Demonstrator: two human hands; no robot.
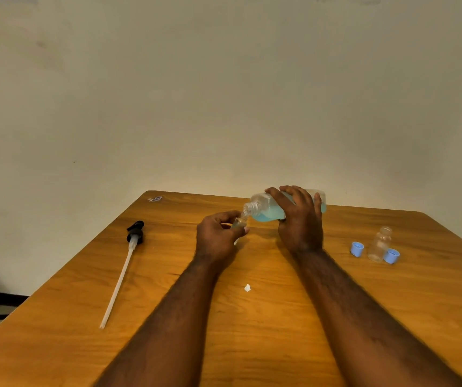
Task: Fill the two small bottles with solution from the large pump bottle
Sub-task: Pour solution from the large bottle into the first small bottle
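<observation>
On the wooden table (252, 344), toward its far edge, the right hand (299, 219) is closed over the large bottle (263, 209), fingers wrapped across its top and thumb at the base end, holding it tipped on its side with the threaded neck pointing left. Blue solution pools along the bottle's lower side. No label or writing can be read on it. The left hand (218, 236) curls around a small bottle (239, 222), pinched between thumb and fingers, its mouth touching the large bottle's neck. The pump head with its long dip tube (123, 263) lies near the left edge. Near the right edge stands a second small clear bottle (379, 245), empty, between two blue caps (357, 249) (391, 256). A white scrap (247, 287) lies mid-table.
</observation>
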